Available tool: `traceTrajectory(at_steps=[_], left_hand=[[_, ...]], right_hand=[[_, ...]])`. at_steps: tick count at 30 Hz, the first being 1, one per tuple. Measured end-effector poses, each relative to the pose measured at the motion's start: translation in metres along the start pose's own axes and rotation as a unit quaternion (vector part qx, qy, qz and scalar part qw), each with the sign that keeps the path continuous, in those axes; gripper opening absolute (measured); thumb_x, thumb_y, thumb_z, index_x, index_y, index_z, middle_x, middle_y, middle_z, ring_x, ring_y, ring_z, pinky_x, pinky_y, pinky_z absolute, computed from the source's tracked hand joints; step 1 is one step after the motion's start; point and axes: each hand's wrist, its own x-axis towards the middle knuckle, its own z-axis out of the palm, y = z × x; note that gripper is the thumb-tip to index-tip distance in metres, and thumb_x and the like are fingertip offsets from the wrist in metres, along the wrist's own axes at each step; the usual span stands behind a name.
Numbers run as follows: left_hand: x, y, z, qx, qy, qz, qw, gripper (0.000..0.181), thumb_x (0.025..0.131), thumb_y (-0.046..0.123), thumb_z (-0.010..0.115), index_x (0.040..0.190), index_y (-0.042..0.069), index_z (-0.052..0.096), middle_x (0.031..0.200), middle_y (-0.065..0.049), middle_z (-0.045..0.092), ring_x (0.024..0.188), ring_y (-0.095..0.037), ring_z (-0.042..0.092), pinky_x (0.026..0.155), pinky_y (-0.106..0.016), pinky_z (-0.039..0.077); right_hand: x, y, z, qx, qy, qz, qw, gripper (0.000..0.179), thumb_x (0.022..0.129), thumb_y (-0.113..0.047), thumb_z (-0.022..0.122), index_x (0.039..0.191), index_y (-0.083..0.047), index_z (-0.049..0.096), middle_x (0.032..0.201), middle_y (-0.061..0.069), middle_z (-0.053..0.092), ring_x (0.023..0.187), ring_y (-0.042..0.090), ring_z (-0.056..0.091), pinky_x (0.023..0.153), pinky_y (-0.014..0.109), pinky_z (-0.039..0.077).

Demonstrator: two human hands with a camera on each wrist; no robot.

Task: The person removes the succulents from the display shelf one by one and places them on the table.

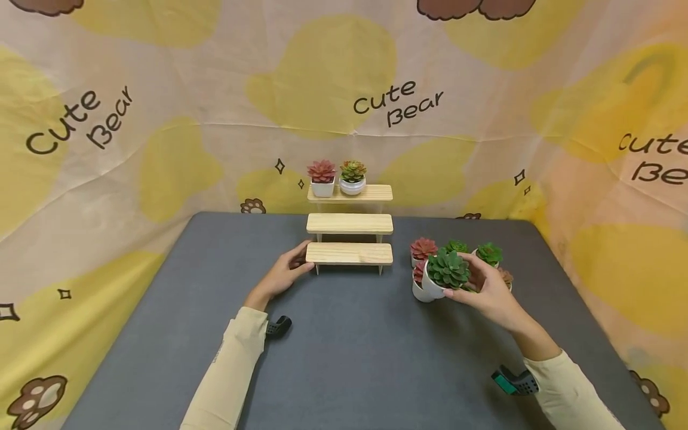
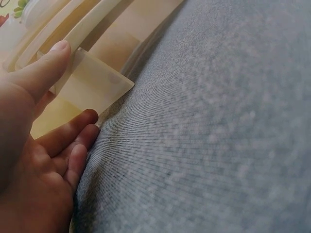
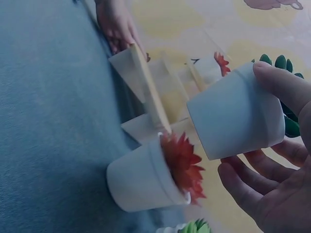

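My left hand [image 1: 280,273] holds the left end of the bottom step of a three-tier wooden display stand [image 1: 349,254]. Close up in the left wrist view, the thumb [image 2: 53,58] lies on the step's end, and several fingers curl by the pale side panel [image 2: 95,82]. At the right, my right hand [image 1: 489,295] grips a green potted succulent [image 1: 448,269], tilted and lifted off the table. Its white pot [image 3: 238,114] sits between thumb and fingers in the right wrist view. Just below stands a red succulent in a white pot [image 3: 143,182], partly covered in the head view.
On the top step stand a pink-red succulent [image 1: 321,179] in a square pot and a green-red one [image 1: 352,179] in a round pot. Around my right hand, more potted succulents [image 1: 488,254] are grouped on the grey table [image 1: 344,358]. Patterned cloth [image 1: 322,77] hangs behind and at the sides.
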Motion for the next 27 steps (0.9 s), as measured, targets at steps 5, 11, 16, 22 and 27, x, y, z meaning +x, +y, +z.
traceTrajectory(at_steps=[5,11,16,22,27], left_hand=[[0.000,-0.002,0.001,-0.008,0.001,0.000,1.0000,0.065,0.102,0.014,0.061,0.159,0.003,0.030,0.150,-0.025,0.051,0.133,-0.043,0.052,0.111,-0.060,0.039],[0.002,0.000,0.001,-0.004,0.000,-0.004,1.0000,0.066,0.102,0.015,0.061,0.159,0.003,0.030,0.149,-0.025,0.052,0.133,-0.043,0.052,0.111,-0.059,0.040],[0.004,0.002,0.000,-0.005,-0.003,-0.001,1.0000,0.065,0.102,0.015,0.061,0.159,0.002,0.030,0.149,-0.025,0.051,0.133,-0.043,0.052,0.110,-0.058,0.041],[0.003,0.001,0.000,-0.017,-0.002,-0.009,0.9998,0.065,0.102,0.015,0.061,0.159,0.005,0.031,0.148,-0.024,0.053,0.131,-0.041,0.054,0.109,-0.056,0.042],[0.004,0.000,-0.001,-0.020,-0.007,-0.004,0.9998,0.065,0.102,0.014,0.061,0.159,0.003,0.030,0.148,-0.025,0.052,0.129,-0.041,0.055,0.108,-0.055,0.043]], right_hand=[[-0.006,0.005,0.002,0.003,-0.009,0.003,1.0000,0.072,0.088,-0.002,0.075,0.149,0.008,0.038,0.143,0.024,0.047,0.108,-0.013,0.057,0.088,0.010,0.049],[-0.010,0.014,0.006,0.010,-0.020,-0.009,0.9997,0.069,0.086,0.000,0.077,0.146,0.007,0.043,0.130,-0.019,0.054,0.107,-0.009,0.060,0.087,0.014,0.051],[-0.013,0.018,0.010,0.001,-0.028,-0.003,0.9996,0.070,0.085,-0.002,0.079,0.145,0.006,0.045,0.133,-0.003,0.057,0.107,-0.009,0.059,0.088,0.013,0.050],[-0.021,0.023,0.014,-0.003,-0.054,0.009,0.9985,0.071,0.086,-0.005,0.079,0.146,0.007,0.042,0.140,0.027,0.053,0.112,-0.014,0.055,0.093,0.012,0.048],[-0.026,0.031,0.018,0.012,-0.066,0.011,0.9977,0.070,0.086,-0.004,0.079,0.144,0.010,0.043,0.140,0.028,0.052,0.111,-0.012,0.056,0.093,0.013,0.049]])
